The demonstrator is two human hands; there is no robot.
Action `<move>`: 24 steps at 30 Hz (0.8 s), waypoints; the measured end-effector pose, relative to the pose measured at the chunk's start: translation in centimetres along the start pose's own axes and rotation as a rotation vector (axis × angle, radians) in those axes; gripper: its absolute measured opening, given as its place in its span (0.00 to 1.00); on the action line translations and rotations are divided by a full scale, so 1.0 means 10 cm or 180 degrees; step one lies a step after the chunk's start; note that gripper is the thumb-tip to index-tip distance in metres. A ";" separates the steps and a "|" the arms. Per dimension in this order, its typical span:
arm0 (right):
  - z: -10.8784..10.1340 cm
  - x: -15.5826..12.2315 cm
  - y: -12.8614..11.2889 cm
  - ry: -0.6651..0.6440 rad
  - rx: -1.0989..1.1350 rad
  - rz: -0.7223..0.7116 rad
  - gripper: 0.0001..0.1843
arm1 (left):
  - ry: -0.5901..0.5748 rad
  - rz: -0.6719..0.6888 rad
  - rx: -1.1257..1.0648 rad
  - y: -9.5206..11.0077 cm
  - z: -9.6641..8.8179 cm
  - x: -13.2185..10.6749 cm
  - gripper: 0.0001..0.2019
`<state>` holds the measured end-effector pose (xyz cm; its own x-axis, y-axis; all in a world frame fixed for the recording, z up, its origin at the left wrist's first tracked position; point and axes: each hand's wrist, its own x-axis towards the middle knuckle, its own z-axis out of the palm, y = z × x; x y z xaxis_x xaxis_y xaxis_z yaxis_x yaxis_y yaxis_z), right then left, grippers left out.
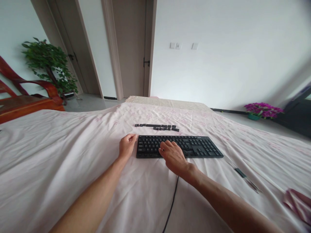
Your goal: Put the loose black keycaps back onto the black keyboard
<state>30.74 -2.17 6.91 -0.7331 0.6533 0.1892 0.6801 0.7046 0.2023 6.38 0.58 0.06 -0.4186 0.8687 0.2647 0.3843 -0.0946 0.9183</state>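
A black computer keyboard [200, 147] lies on the pink bedsheet; part of its bottom row has no keycaps. My left hand [127, 146] is closed at its upper left corner, thumb and fingers pinched against the edge. Over the middle of the keys rests my right hand [173, 155], fingers bent down and drawn together; whether a keycap sits between them is hidden. Behind the keyboard, loose black keycaps [166, 126] are laid out in two rows, with the long space bar [153, 125] among them.
To the right lies a keycap puller [240, 172] with a black handle and wire ends. The keyboard's cable [173, 200] runs toward me between my arms. Pink cloth [297, 204] is bunched at the far right. A wooden chair [36, 97] stands left.
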 end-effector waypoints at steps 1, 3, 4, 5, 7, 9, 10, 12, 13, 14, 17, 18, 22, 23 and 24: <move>-0.02 0.02 0.05 0.0013 0.0127 0.0020 0.14 | 0.0003 -0.0012 0.0002 0.01 0.00 0.00 0.19; -0.04 0.11 0.17 0.0114 0.0430 0.0176 0.16 | 0.0002 -0.0027 -0.0005 0.01 0.00 0.00 0.19; -0.04 0.16 0.25 0.0197 0.0565 0.0313 0.17 | 0.0003 -0.0033 -0.0012 0.01 0.00 0.00 0.18; -0.02 0.24 0.32 0.0298 0.0658 0.0498 0.18 | 0.0003 -0.0039 -0.0023 0.01 0.00 0.01 0.18; 0.03 0.41 0.45 0.0457 0.0723 0.0819 0.17 | 0.0005 -0.0048 -0.0054 0.01 0.01 0.01 0.18; 0.12 0.61 0.54 0.0504 0.0681 0.1080 0.14 | 0.0032 -0.0073 -0.0088 0.01 0.02 0.01 0.18; 0.16 0.72 0.57 0.0464 0.0639 0.1149 0.13 | 0.0046 -0.0080 -0.0101 0.02 0.02 0.01 0.18; 0.24 0.90 0.61 0.0381 0.0522 0.1198 0.12 | 0.0071 -0.0089 -0.0106 0.03 0.02 0.01 0.17; 0.28 0.99 0.62 0.0336 0.0458 0.1193 0.12 | 0.0076 -0.0094 -0.0101 0.04 0.02 0.01 0.17; 0.31 1.06 0.63 0.0294 0.0390 0.1184 0.12 | 0.0079 -0.0098 -0.0093 0.04 0.02 0.01 0.17; 0.37 1.24 0.64 0.0147 0.0193 0.1168 0.14 | 0.0057 -0.0095 -0.0077 0.04 0.02 0.01 0.17; 0.39 1.28 0.64 0.0088 0.0131 0.1166 0.15 | 0.0049 -0.0090 -0.0077 0.03 0.02 0.02 0.17; 0.45 1.42 0.65 -0.0082 0.0004 0.1147 0.16 | 0.0040 -0.0082 -0.0064 0.01 0.02 0.03 0.17; 0.47 1.44 0.65 -0.0101 -0.0003 0.1147 0.16 | 0.0047 -0.0084 -0.0054 0.01 0.02 0.03 0.17; 0.49 1.46 0.65 -0.0118 -0.0005 0.1145 0.15 | 0.0050 -0.0084 -0.0044 0.01 0.02 0.04 0.17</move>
<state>24.45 13.35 6.27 -0.4463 0.8690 0.2137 0.8946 0.4273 0.1307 6.43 0.99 0.15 -0.4413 0.8633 0.2448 0.3615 -0.0786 0.9290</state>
